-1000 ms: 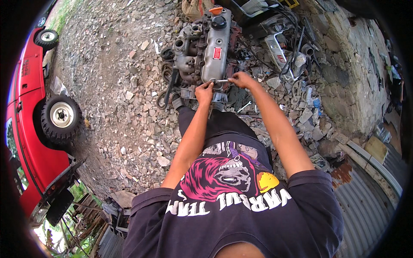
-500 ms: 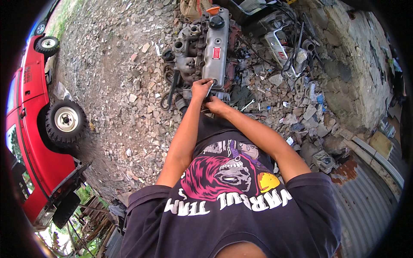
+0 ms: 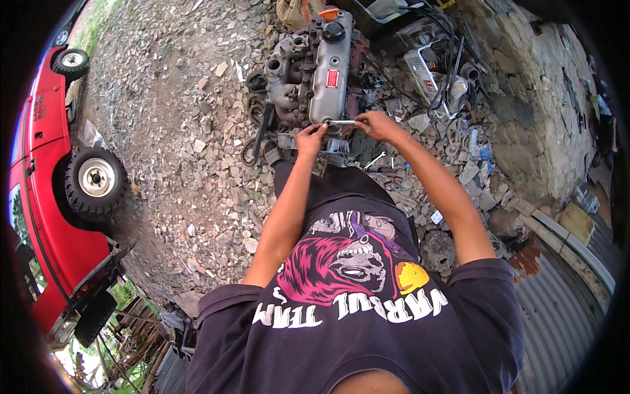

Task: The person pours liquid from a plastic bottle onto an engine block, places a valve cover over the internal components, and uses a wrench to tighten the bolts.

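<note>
A grey metal valve cover (image 3: 329, 85) tops the engine (image 3: 285, 98) standing on the ground in front of me. A slim silver wrench (image 3: 342, 123) lies crosswise over the cover's near end, its left end at the round bolt there. My right hand (image 3: 378, 127) pinches the wrench's right end, out beyond the cover's edge. My left hand (image 3: 310, 140) is at the bolt, thumb and fingers closed around the wrench's left end; its fingertips partly hide that spot. A black filler cap (image 3: 333, 32) and an orange piece (image 3: 328, 14) sit at the cover's far end.
Another wrench (image 3: 375, 159) lies on the rubble to the right of the engine's near end. Farther right are a white perforated panel (image 3: 421, 71) and black hoses beside a stone wall (image 3: 545, 85). A red vehicle (image 3: 49, 190) stands at left; corrugated metal sheet (image 3: 558, 322) lies lower right.
The wrench has swung from pointing toward me to pointing right. My right hand has moved away from me and rightward with its end; my left hand stays near the bolt.
</note>
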`<act>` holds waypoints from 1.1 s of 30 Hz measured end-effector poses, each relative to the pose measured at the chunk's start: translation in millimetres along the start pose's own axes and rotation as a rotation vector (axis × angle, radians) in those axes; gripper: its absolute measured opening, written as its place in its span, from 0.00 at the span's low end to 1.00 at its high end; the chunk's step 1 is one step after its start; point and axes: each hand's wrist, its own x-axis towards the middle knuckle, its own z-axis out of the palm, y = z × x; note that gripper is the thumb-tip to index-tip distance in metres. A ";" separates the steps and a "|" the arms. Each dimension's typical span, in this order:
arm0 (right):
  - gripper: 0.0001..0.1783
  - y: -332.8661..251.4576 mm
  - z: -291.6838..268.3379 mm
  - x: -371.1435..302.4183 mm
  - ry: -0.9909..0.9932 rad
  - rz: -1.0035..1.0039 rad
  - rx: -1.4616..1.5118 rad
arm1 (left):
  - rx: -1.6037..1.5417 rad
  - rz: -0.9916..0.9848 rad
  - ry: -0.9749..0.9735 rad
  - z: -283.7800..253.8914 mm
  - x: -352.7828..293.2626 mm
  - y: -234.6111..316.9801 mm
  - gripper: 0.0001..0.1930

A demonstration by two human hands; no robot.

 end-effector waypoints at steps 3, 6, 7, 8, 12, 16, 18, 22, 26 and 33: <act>0.13 2.9 -16.7 20.1 -0.088 0.030 -0.226 | -0.098 -0.138 0.088 19.5 -10.0 -4.2 0.11; 0.14 8.5 -26.6 42.9 -0.148 -0.026 -0.332 | -0.127 -0.187 0.111 30.0 -8.8 -2.7 0.10; 0.14 9.2 -27.5 50.0 -0.180 -0.021 -0.316 | -0.119 -0.172 0.107 27.5 -7.4 -2.9 0.11; 0.15 10.0 -28.8 56.9 -0.211 -0.015 -0.301 | -0.110 -0.157 0.102 25.4 -5.7 -3.0 0.11; 0.16 9.3 -26.1 77.3 -0.277 0.010 -0.340 | 0.004 -0.136 0.094 17.0 1.8 -10.1 0.12; 0.15 20.8 -15.9 67.5 -0.296 -0.037 -0.194 | 0.007 -0.099 0.089 17.2 -0.5 -8.8 0.12; 0.16 33.8 2.1 53.0 -0.298 0.037 -0.021 | -0.063 -0.056 0.074 15.8 -1.1 -12.6 0.13; 0.18 41.1 87.0 -0.8 -0.209 0.135 0.476 | 0.040 -0.015 -0.078 6.8 -4.9 -1.8 0.15; 0.17 -36.6 151.6 -0.1 -0.059 0.295 0.624 | 0.089 -0.001 -0.174 -12.1 10.7 -5.6 0.14; 0.17 -84.8 141.2 17.4 -0.094 0.232 0.901 | 0.021 -0.105 -0.264 -23.7 6.4 68.5 0.13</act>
